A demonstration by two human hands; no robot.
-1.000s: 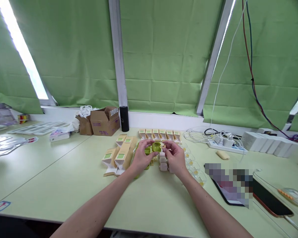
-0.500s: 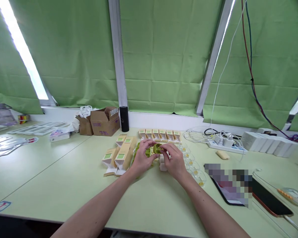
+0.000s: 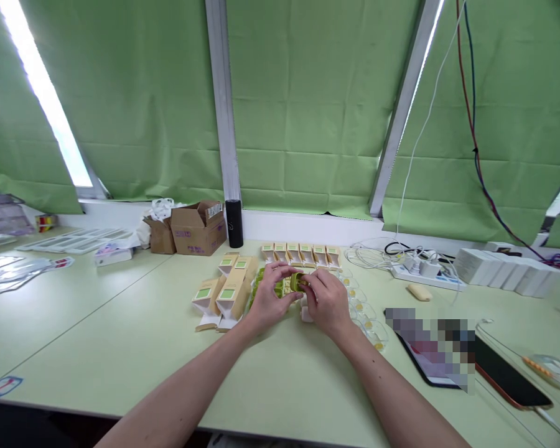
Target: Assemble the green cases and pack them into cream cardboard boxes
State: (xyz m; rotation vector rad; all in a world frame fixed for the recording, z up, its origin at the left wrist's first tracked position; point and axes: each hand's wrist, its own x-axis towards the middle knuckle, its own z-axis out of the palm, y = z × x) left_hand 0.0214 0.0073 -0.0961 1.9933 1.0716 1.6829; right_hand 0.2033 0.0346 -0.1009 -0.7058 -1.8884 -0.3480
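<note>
My left hand (image 3: 273, 292) is closed round a small green case (image 3: 297, 282), gripping it between thumb and fingers. My right hand (image 3: 326, 298) pinches at the case's right side; what its fingertips hold is too small and covered to make out. Just left of the case, more green cases (image 3: 256, 289) lie partly under my left hand. Small cream pieces (image 3: 287, 285) show between the hands. White blocks (image 3: 307, 313) stand under my right hand, and clear plastic shells with yellow spots (image 3: 368, 323) line up to its right.
Cream cartons with green labels (image 3: 231, 295) stand open at the left. A row of small cartons (image 3: 300, 254) sits behind the hands. A brown cardboard box (image 3: 198, 233), a black cylinder (image 3: 234, 224), a power strip (image 3: 427, 278) and phones (image 3: 511, 373) lie around the table.
The green case has tilted slightly and turned in my left hand. My right fingers have closed further over its right side. Everything else stays in place.
</note>
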